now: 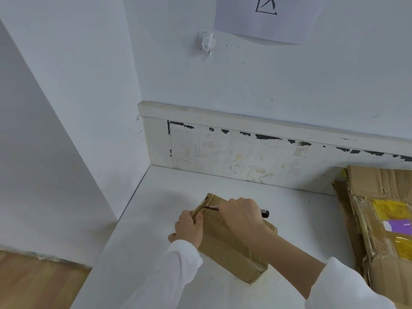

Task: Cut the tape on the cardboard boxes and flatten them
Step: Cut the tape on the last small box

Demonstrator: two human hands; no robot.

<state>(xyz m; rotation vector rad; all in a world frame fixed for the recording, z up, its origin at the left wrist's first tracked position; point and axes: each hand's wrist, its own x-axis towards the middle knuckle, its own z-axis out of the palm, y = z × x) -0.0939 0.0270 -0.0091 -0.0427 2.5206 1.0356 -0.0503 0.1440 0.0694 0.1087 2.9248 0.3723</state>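
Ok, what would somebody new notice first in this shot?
Probably the small cardboard box mid-table, gripped at its far end by the left hand while the right hand holds a cutter to the seam. Next, the stack of flattened cardboard at the table's right edge.

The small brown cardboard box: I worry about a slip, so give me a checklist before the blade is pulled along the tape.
1. Small brown cardboard box flat on the white table: ok.
2. Left hand steadies the box's far end: ok.
3. Right hand has a firm grip on the black-handled knife: ok.
4. Left fingers clear of the blade: not ok, close beside it.
5. Blade tip in the taped seam: cannot tell.
6. Stack of flattened cardboard clear of the cut: ok.
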